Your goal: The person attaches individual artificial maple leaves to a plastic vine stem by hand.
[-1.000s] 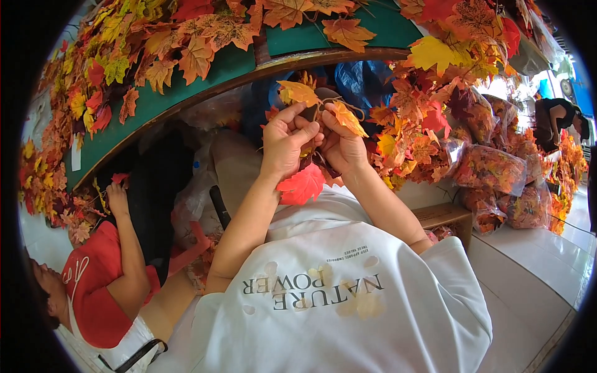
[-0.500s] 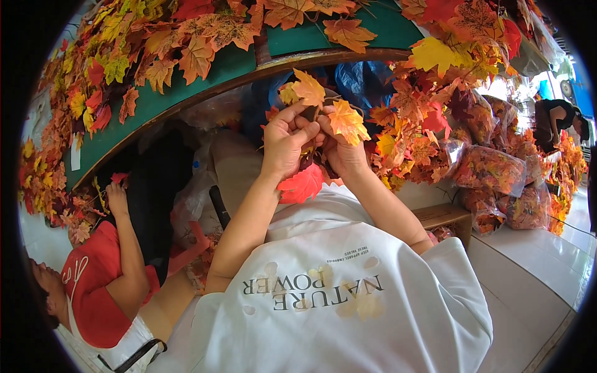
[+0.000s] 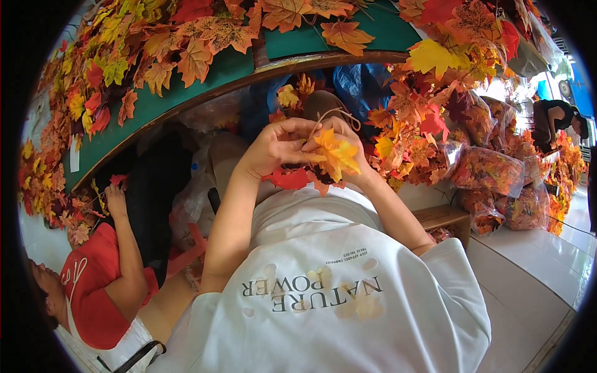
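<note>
In front of my waist, my left hand (image 3: pixel 273 148) bends its fingers toward the thin brown stem (image 3: pixel 323 118) of an artificial leaf garland, the fingertips closed on it. Close beside it, my right hand (image 3: pixel 348 146) grips the garland, its fingers partly hidden behind a yellow-orange maple leaf (image 3: pixel 337 155). The stem loops up above both hands. Below them hang a red leaf (image 3: pixel 291 178) and a small orange leaf (image 3: pixel 320 186), touching my white shirt (image 3: pixel 323 230).
A green table (image 3: pixel 230 69) heaped with autumn leaf garlands (image 3: pixel 205 31) curves ahead. At left sits a person in a red top (image 3: pixel 99 280). Leaf-filled plastic bags (image 3: pixel 488 171) and a cardboard box (image 3: pixel 444 217) stand right. Blue plastic (image 3: pixel 364 87) lies under the table edge.
My left hand has turned and its fingers have stretched toward the right. The yellow-orange leaf has moved down and left; the brown stem now loops above my hands.
</note>
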`<state>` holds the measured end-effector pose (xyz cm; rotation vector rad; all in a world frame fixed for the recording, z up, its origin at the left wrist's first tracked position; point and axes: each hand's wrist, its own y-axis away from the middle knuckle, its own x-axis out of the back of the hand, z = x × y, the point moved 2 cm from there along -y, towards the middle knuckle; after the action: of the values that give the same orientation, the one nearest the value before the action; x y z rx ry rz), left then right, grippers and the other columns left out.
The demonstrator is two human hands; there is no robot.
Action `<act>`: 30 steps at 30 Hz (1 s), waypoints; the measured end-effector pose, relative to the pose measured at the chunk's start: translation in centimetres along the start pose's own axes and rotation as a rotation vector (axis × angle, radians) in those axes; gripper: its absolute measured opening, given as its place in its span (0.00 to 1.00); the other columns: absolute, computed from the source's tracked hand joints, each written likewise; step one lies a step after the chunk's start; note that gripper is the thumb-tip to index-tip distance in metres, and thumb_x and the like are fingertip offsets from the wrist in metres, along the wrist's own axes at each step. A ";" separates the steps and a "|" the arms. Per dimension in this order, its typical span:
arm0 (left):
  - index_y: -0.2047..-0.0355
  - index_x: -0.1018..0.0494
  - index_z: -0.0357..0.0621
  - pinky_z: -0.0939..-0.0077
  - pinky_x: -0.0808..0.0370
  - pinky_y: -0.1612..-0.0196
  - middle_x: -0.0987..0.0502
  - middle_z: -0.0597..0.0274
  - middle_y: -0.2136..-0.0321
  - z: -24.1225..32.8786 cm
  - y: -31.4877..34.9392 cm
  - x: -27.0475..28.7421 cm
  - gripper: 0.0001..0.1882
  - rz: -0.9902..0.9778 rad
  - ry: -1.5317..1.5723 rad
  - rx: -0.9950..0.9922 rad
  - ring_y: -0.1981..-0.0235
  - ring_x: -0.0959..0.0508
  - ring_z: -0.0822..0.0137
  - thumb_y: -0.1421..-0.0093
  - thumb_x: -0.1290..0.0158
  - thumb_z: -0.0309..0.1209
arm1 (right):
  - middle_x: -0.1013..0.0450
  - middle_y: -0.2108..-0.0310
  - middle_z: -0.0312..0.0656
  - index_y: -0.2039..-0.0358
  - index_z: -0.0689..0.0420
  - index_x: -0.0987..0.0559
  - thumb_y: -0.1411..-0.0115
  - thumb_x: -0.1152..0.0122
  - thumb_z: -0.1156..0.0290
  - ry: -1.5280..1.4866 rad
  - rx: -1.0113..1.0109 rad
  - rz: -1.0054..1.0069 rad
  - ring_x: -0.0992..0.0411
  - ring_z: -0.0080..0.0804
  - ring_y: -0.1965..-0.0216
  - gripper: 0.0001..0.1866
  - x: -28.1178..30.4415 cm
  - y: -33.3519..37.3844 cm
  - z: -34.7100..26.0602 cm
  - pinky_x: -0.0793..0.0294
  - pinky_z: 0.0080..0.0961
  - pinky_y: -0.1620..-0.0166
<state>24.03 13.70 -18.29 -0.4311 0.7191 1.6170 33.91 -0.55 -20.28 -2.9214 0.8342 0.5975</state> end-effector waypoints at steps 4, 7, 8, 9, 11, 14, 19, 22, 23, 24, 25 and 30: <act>0.58 0.29 0.34 0.71 0.28 0.51 0.26 0.58 0.62 0.7 -0.2 2.1 0.13 -0.059 0.087 0.106 0.60 0.24 0.66 0.43 0.57 0.21 | 0.32 0.66 0.43 0.71 0.59 0.25 0.52 0.39 0.80 0.402 0.185 -0.129 0.29 0.35 0.63 0.07 -1.6 0.2 -1.7 0.29 0.25 0.62; 0.62 0.28 0.35 0.72 0.27 0.53 0.26 0.60 0.66 0.9 -0.8 2.6 0.10 -0.035 0.034 0.144 0.65 0.24 0.68 0.43 0.57 0.21 | 0.32 0.66 0.45 0.75 0.61 0.24 0.52 0.39 0.80 0.838 0.580 -0.224 0.28 0.38 0.63 0.03 -2.9 0.6 -3.1 0.26 0.26 0.62; 0.63 0.27 0.35 0.73 0.27 0.54 0.26 0.60 0.66 0.9 -1.0 3.1 0.10 0.026 -0.016 0.164 0.65 0.24 0.69 0.42 0.56 0.22 | 0.32 0.66 0.44 0.72 0.60 0.23 0.53 0.38 0.79 0.839 0.629 -0.207 0.28 0.38 0.64 0.06 -3.0 0.7 -3.2 0.26 0.27 0.63; 0.64 0.27 0.35 0.74 0.26 0.55 0.26 0.61 0.67 1.0 -1.1 3.4 0.09 0.088 -0.067 0.184 0.66 0.24 0.69 0.42 0.55 0.24 | 0.32 0.67 0.43 0.70 0.59 0.22 0.54 0.37 0.78 0.839 0.678 -0.190 0.28 0.38 0.64 0.08 -3.2 0.8 -3.3 0.26 0.28 0.64; 0.64 0.26 0.35 0.77 0.27 0.59 0.26 0.62 0.69 1.5 -1.2 2.5 0.09 0.160 -0.095 0.208 0.67 0.25 0.71 0.42 0.54 0.26 | 0.32 0.67 0.42 0.71 0.58 0.22 0.55 0.36 0.77 0.887 0.646 -0.230 0.28 0.38 0.65 0.08 -3.2 1.0 -2.8 0.26 0.28 0.65; 0.65 0.25 0.36 0.80 0.28 0.63 0.25 0.63 0.70 2.1 -1.7 1.5 0.10 0.173 -0.254 0.247 0.68 0.26 0.74 0.41 0.52 0.30 | 0.32 0.68 0.41 0.72 0.58 0.23 0.56 0.36 0.74 0.995 0.658 -0.321 0.28 0.38 0.66 0.09 -3.7 0.9 -2.4 0.26 0.29 0.65; 0.68 0.24 0.34 0.85 0.30 0.70 0.25 0.65 0.76 1.5 -2.2 1.9 0.12 0.177 -0.406 0.280 0.75 0.27 0.78 0.41 0.48 0.33 | 0.32 0.69 0.41 0.77 0.54 0.25 0.57 0.43 0.67 1.312 0.755 -0.448 0.29 0.36 0.66 0.07 -4.6 0.4 -1.8 0.28 0.28 0.63; 0.69 0.25 0.34 0.85 0.30 0.72 0.25 0.65 0.78 0.9 -1.3 2.4 0.11 0.160 -0.222 0.317 0.78 0.27 0.77 0.42 0.46 0.32 | 0.32 0.68 0.40 0.77 0.54 0.25 0.58 0.46 0.66 1.455 0.872 -0.509 0.30 0.34 0.64 0.07 -4.7 0.2 -1.2 0.29 0.27 0.62; 0.69 0.25 0.34 0.85 0.30 0.71 0.25 0.65 0.78 0.8 -0.8 2.3 0.11 0.192 -0.115 0.333 0.77 0.26 0.76 0.42 0.46 0.32 | 0.32 0.68 0.40 0.77 0.54 0.25 0.58 0.46 0.66 1.523 0.925 -0.513 0.30 0.34 0.64 0.08 -5.0 0.4 -1.4 0.29 0.27 0.62; 0.69 0.25 0.34 0.83 0.29 0.70 0.25 0.64 0.78 0.6 -0.3 2.5 0.10 0.209 -0.058 0.335 0.77 0.26 0.76 0.42 0.46 0.32 | 0.33 0.69 0.39 0.77 0.55 0.24 0.57 0.47 0.65 1.542 0.963 -0.569 0.31 0.33 0.64 0.09 -5.2 0.4 -1.6 0.29 0.26 0.62; 0.70 0.25 0.35 0.82 0.29 0.69 0.25 0.64 0.77 0.2 0.2 3.1 0.10 0.228 0.002 0.336 0.76 0.26 0.75 0.42 0.46 0.32 | 0.33 0.69 0.39 0.77 0.55 0.24 0.57 0.47 0.65 1.542 0.988 -0.581 0.31 0.33 0.64 0.09 -5.4 0.4 -1.7 0.29 0.26 0.62; 0.71 0.28 0.39 0.79 0.29 0.69 0.28 0.67 0.74 -1.4 3.4 3.5 0.09 0.181 0.317 0.122 0.71 0.26 0.72 0.40 0.50 0.33 | 0.30 0.65 0.40 0.69 0.56 0.23 0.54 0.45 0.65 1.485 1.151 -0.690 0.30 0.33 0.60 0.12 -6.6 0.3 -2.4 0.29 0.22 0.61</act>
<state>19.89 15.17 -20.85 -0.5534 1.1163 1.6802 29.51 2.13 -15.54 -1.7997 -0.0537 -1.6057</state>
